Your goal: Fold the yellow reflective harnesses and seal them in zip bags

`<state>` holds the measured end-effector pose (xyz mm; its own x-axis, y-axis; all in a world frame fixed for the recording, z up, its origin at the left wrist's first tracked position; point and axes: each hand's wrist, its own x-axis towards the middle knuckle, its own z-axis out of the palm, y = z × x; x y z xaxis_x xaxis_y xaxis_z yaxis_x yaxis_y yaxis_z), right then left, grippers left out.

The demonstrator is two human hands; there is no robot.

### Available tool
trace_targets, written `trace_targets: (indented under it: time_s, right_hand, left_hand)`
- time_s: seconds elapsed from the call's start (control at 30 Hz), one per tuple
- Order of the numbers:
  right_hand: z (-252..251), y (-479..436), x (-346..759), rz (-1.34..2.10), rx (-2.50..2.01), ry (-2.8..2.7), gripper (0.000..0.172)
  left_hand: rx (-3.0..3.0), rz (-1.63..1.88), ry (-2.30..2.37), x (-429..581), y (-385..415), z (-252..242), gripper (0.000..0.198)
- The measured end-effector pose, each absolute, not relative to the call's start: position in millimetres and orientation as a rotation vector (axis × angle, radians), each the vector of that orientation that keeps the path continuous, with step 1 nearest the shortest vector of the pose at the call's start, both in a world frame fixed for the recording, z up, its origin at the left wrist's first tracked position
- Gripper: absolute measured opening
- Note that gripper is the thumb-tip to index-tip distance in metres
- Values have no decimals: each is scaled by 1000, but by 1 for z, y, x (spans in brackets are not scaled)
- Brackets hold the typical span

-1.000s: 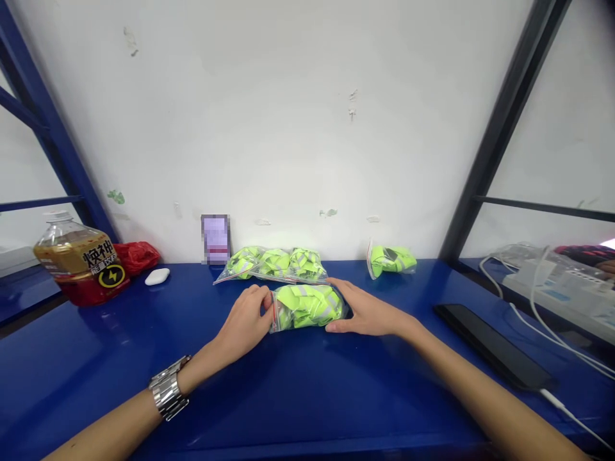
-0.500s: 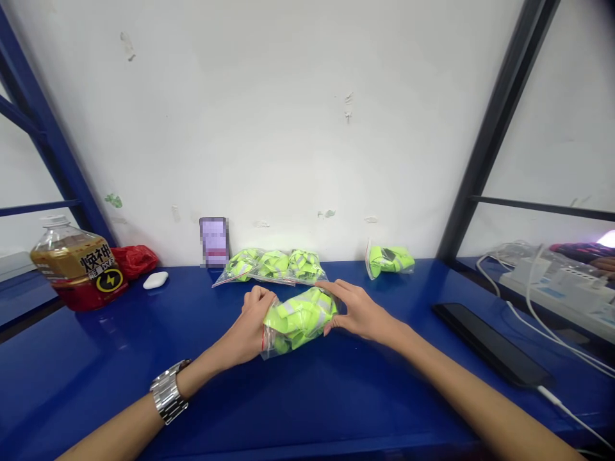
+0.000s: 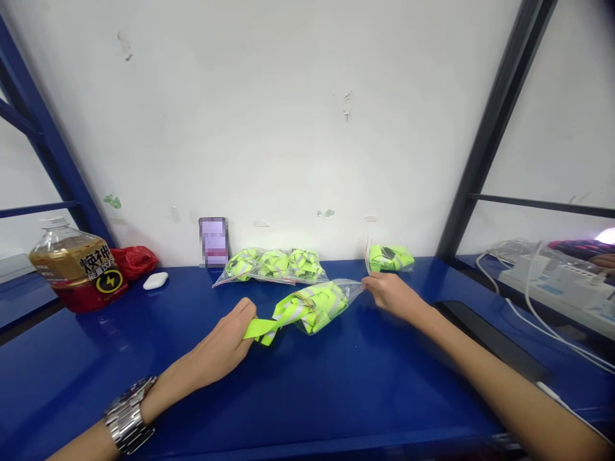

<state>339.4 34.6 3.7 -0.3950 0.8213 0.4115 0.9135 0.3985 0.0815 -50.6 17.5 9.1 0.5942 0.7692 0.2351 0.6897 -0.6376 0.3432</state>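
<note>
A: Biggest first, what's there?

B: A glossy blue tabletop (image 3: 307,397) against an off-white wall. At its left stands a large plastic bottle with a dark red lower half (image 3: 74,266); at its right lies a long black phone-like slab (image 3: 494,334), partly behind the right forearm. Near the wall sit three clear bags of neon-yellow fabric (image 3: 273,264) in a row, with a similar single bag (image 3: 391,258) well apart to their right.

A: And the one being handled?

B: A neon-yellow fabric bundle with pale grey stripes (image 3: 321,304), at the middle of the tabletop, between the hands, inside a clear plastic zip bag (image 3: 354,290).

A: How far along is it?

B: Partly out, I'd judge. A flat neon-yellow band (image 3: 262,328) sticks out of the left end; most of the bundle remains inside. The other four bags still hold theirs.

A: And the fingers?

B: The left hand (image 3: 230,339) is curled around the band's end, tips hidden. The right hand (image 3: 391,294) pinches the bag's far corner.

A: Any change from half a second ago?

B: Yes. Then the bundle was all inside, and the right fingers were spread around its end. Now the hands are farther apart.
</note>
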Motion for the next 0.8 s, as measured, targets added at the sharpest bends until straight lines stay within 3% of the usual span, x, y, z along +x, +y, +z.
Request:
trace_targets:
  time_s: [0.23, 0.47, 0.6, 0.7, 0.8]
  right_hand:
    - [17, 53, 389, -609, -1761, -2078, 30]
    - [25, 80, 404, -550, -1784, -2047, 32]
    - [22, 96, 381, -552, -1831, -2029, 54]
    - [25, 94, 357, -584, -1855, -1965, 65]
    - [27, 77, 324, -493, -1838, -1939, 53]
  left_hand:
    - [2742, 553, 1351, -120, 44, 3, 17]
    - [2693, 583, 1586, -151, 48, 0, 20]
    - [2617, 516, 1543, -137, 34, 11, 24]
    - [2582, 516, 1507, -138, 25, 23, 41]
    - [2569, 658, 1532, -138, 20, 34, 58]
